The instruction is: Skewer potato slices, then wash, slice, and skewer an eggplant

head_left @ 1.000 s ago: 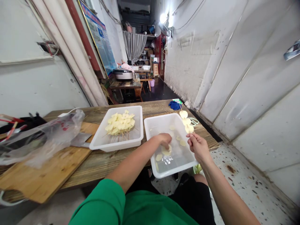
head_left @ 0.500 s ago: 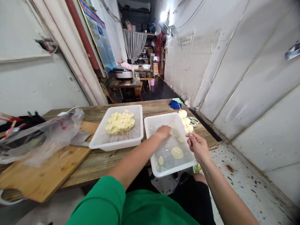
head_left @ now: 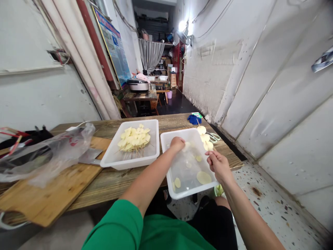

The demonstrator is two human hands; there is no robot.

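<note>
My right hand pinches the lower end of a skewer of pale potato slices, held upright by the right rim of a white plastic tub. Inside that tub is cloudy water with several loose potato slices in it. Over the tub's far left part, my left hand has its fingers closed at the edge of a pale potato slice. To the left, a second white tub holds a heap of skewered potato slices, their sticks pointing toward me.
On the left lie a wooden cutting board, a cleaver and a clear plastic bag. Green-handled scissors and a blue cloth lie beyond the near tub's right side. The wooden table ends close by on the right.
My left hand has drawn back slightly to the left and up from the water, a slice now at its fingertips. Slices in the water have drifted. The right hand stays nearly in place.
</note>
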